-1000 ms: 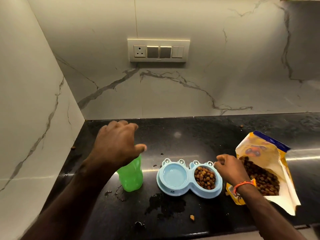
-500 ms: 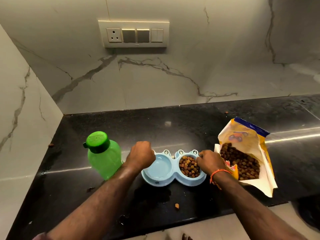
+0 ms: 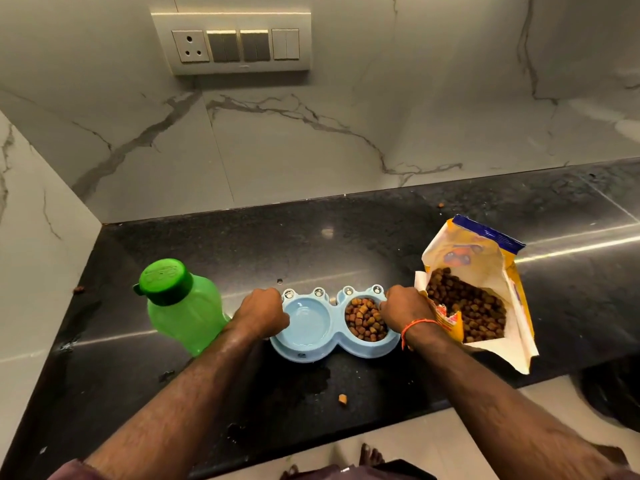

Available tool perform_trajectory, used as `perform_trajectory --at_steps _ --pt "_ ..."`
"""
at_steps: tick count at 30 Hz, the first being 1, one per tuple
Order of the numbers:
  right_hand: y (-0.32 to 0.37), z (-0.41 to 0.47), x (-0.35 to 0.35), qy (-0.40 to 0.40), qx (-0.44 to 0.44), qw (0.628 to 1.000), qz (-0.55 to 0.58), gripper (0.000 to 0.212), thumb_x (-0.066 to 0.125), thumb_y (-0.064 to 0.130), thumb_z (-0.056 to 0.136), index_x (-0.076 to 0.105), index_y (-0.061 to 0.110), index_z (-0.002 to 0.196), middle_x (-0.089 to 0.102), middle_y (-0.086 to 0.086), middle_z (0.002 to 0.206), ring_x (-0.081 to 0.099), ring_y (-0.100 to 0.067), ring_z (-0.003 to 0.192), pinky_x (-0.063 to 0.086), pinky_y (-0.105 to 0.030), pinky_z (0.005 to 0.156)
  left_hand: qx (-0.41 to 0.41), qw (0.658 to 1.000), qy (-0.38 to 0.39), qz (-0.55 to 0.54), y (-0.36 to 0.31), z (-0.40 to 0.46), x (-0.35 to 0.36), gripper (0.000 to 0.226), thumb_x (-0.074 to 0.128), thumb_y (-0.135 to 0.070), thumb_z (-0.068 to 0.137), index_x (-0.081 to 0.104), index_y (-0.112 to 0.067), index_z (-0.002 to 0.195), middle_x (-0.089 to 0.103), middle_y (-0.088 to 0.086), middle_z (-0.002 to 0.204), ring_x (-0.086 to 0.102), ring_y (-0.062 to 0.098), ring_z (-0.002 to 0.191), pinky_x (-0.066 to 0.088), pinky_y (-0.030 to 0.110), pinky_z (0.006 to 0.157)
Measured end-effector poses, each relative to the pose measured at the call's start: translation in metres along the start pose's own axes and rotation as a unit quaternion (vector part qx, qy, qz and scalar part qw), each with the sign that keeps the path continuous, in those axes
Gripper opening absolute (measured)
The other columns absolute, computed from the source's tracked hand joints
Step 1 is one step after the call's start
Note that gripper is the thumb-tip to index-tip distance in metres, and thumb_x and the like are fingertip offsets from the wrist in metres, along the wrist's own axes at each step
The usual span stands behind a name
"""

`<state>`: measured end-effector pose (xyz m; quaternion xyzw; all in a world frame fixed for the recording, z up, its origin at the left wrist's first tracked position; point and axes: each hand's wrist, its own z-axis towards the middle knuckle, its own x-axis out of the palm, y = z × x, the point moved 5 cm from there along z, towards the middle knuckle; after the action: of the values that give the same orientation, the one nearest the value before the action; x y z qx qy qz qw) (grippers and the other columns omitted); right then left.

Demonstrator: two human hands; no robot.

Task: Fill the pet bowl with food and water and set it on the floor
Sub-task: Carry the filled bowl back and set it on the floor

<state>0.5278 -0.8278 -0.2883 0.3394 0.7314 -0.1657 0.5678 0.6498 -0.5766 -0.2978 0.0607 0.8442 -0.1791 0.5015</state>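
A light blue double pet bowl [image 3: 313, 353] sits on the black counter [image 3: 346, 237]. Its left cup holds water, its right cup brown kibble [image 3: 365, 318]. My left hand [image 3: 261, 311] grips the bowl's left end, fingers curled over the rim. At the right end my right hand [image 3: 403, 308] grips the rim, an orange thread on its wrist. A capped green bottle [image 3: 180, 304] stands left of the bowl. To the right lies an open yellow food bag [image 3: 485, 271] with kibble showing inside.
Water is spilled on the counter just in front of the bowl, with a loose kibble piece [image 3: 343, 399] near the front edge. Marble walls close the back and left. A switch panel [image 3: 232, 45] sits on the back wall. Pale floor and my bare toes show below the edge.
My left hand left the green bottle and moved right to grip the bowl's left end. My right hand stayed at the bowl's right end. The camera has come closer.
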Motion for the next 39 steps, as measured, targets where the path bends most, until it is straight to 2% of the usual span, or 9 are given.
perform_trajectory --at_steps 7,14,17,23,29,32,34,37,39 --pt "0.003 -0.003 -0.002 0.002 -0.019 0.999 -0.028 0.024 0.058 0.026 0.099 0.069 0.014 0.117 0.071 -0.009 0.118 0.067 -0.027 0.108 0.054 -0.037 0.089 0.024 0.999 -0.034 0.011 -0.005 -0.007 -0.004 0.012 0.064 -0.025 0.084 0.056 -0.017 0.079 0.072 0.013 0.102 0.066 0.033 0.095 0.043 0.031 0.067" --pt "0.007 -0.009 -0.017 -0.023 -0.016 0.999 -0.023 0.024 0.058 0.022 0.098 0.069 0.012 0.117 0.071 -0.009 0.115 0.066 -0.028 0.107 0.053 -0.039 0.090 0.037 0.996 -0.074 -0.015 0.000 -0.019 -0.014 0.022 0.066 -0.027 0.081 0.055 -0.013 0.067 0.072 0.012 0.085 0.066 0.033 0.084 0.038 0.032 0.060" --pt "0.011 -0.012 -0.024 -0.028 -0.025 0.999 -0.012 0.024 0.059 0.019 0.098 0.070 0.012 0.118 0.071 -0.010 0.115 0.066 -0.028 0.108 0.053 -0.039 0.091 0.030 0.995 -0.091 -0.022 0.002 -0.034 -0.022 0.017 0.065 -0.026 0.079 0.063 -0.011 0.072 0.070 0.010 0.081 0.065 0.032 0.079 0.038 0.031 0.058" --pt "0.024 -0.023 -0.045 -0.033 -0.110 0.993 -0.016 0.021 0.056 0.019 0.098 0.071 0.013 0.112 0.071 -0.010 0.112 0.066 -0.028 0.103 0.053 -0.037 0.087 -0.018 0.990 -0.136 -0.026 0.006 -0.088 -0.037 0.019 0.064 -0.025 0.083 0.059 -0.010 0.072 0.068 0.011 0.080 0.055 0.029 0.072 0.037 0.030 0.059" --pt "0.042 -0.049 -0.066 -0.025 -0.204 0.978 -0.028 0.020 0.057 0.025 0.098 0.071 0.015 0.108 0.070 -0.008 0.102 0.064 -0.025 0.091 0.054 -0.037 0.080 -0.095 0.981 -0.152 -0.072 0.015 -0.155 -0.038 0.033 0.066 -0.023 0.081 0.048 -0.011 0.057 0.048 0.002 0.055 0.048 0.023 0.057 0.027 0.029 0.044" --pt "0.055 -0.069 -0.068 -0.007 -0.256 0.966 -0.025 0.018 0.057 0.027 0.098 0.070 0.016 0.105 0.065 -0.005 0.093 0.064 -0.024 0.089 0.053 -0.036 0.075 -0.140 0.974 -0.165 -0.065 0.023 -0.198 -0.039 0.031 0.068 -0.027 0.080 0.053 -0.010 0.059 0.053 0.003 0.056 0.053 0.027 0.060 0.030 0.029 0.045" --pt "0.065 -0.084 -0.069 -0.010 -0.295 0.955 -0.034 0.018 0.056 0.026 0.098 0.070 0.015 0.102 0.069 -0.009 0.098 0.066 -0.028 0.091 0.055 -0.038 0.077 -0.166 0.967 -0.177 -0.074 0.029 -0.226 -0.037 0.030 0.069 -0.027 0.079 0.055 -0.010 0.059 0.056 0.004 0.056 0.058 0.029 0.063 0.033 0.029 0.047" --pt "0.084 -0.114 -0.065 -0.013 -0.355 0.933 -0.048 0.021 0.052 0.023 0.096 0.071 0.014 0.102 0.070 -0.014 0.104 0.065 -0.033 0.092 0.053 -0.037 0.077 -0.215 0.954 -0.188 -0.095 0.043 -0.273 -0.028 0.027 0.069 -0.024 0.079 0.057 -0.008 0.060 0.068 0.011 0.065 0.069 0.031 0.069 0.048 0.030 0.055" --pt "0.098 -0.136 -0.060 -0.006 -0.387 0.921 -0.055 0.022 0.052 0.021 0.096 0.070 0.012 0.102 0.070 -0.016 0.106 0.063 -0.035 0.093 0.048 -0.035 0.075 -0.241 0.941 -0.195 -0.136 0.054 -0.301 -0.020 0.022 0.069 -0.021 0.079 0.062 -0.009 0.063 0.072 0.011 0.066 0.073 0.027 0.063 0.060 0.035 0.058"
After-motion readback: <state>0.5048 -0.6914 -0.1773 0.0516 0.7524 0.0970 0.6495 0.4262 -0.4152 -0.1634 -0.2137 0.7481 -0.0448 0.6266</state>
